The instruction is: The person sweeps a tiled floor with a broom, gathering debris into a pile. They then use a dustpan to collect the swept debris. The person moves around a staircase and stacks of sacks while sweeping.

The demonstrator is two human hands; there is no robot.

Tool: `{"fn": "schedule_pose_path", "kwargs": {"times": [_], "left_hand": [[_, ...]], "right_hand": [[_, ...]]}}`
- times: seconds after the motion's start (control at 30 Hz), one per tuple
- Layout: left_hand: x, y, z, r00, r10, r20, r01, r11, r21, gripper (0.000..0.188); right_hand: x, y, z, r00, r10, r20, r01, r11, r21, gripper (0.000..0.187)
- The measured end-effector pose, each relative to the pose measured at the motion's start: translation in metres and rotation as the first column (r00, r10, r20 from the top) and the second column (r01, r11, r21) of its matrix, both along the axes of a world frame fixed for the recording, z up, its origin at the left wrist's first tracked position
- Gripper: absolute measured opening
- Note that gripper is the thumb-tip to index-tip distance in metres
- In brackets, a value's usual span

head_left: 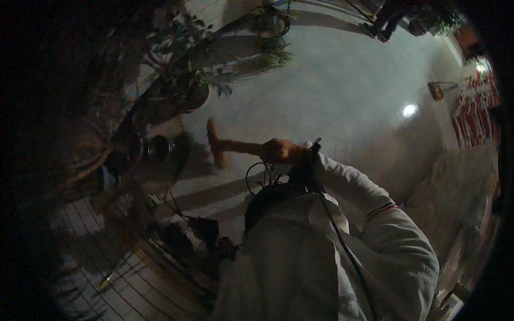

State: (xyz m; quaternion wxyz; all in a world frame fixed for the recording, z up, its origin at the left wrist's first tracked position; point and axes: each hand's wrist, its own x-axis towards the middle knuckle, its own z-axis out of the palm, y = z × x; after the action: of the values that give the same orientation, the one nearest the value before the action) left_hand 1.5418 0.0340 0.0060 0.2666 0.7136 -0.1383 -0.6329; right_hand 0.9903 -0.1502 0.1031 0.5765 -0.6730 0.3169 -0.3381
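Observation:
My right arm, in a pale sleeve with a striped band, bends across the front of my body. At its end my right hand [284,151] is closed around the near end of a brownish-orange, hammer-shaped tool [239,146]. The tool points left, with a crosspiece at its far end; dim light and blur hide its exact kind. Beside the wrist is a small dark object [317,144]. Thin black cable loops [262,175] hang just below the hand. My left hand is not visible.
Potted plants [190,88] line the left side in deep shadow. Below them lies a tiled floor strip [96,241]. A pale, smooth floor [342,80] stretches ahead. Another person's legs [388,21] show at the far right, and a red-and-white striped cloth [476,109] is at the right.

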Motion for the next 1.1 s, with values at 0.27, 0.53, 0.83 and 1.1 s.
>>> {"fn": "schedule_pose_path", "kwargs": {"times": [0.27,0.53,0.83,1.1], "left_hand": [[0.104,-0.052,0.060,0.995,-0.048,0.082,0.046,0.999,0.028,0.036],[0.137,-0.077,0.091,0.990,-0.071,0.121,0.065,0.997,0.050,0.038],[0.095,-0.249,0.032,0.927,-0.375,0.014,0.375,0.927,0.015,0.040],[-0.031,-0.343,-0.028,0.831,-0.541,-0.129,0.548,0.836,0.023,0.038]], "right_hand": [[0.113,-0.037,-0.008,0.955,-0.002,0.298,-0.100,0.939,0.328,0.029],[0.028,0.074,-0.034,0.651,-0.655,0.384,0.261,0.668,0.697,0.032],[0.004,0.132,-0.017,0.428,-0.904,0.004,0.872,0.412,-0.265,0.022],[0.042,0.101,0.068,0.356,-0.934,0.021,0.706,0.283,0.649,0.024]]}}
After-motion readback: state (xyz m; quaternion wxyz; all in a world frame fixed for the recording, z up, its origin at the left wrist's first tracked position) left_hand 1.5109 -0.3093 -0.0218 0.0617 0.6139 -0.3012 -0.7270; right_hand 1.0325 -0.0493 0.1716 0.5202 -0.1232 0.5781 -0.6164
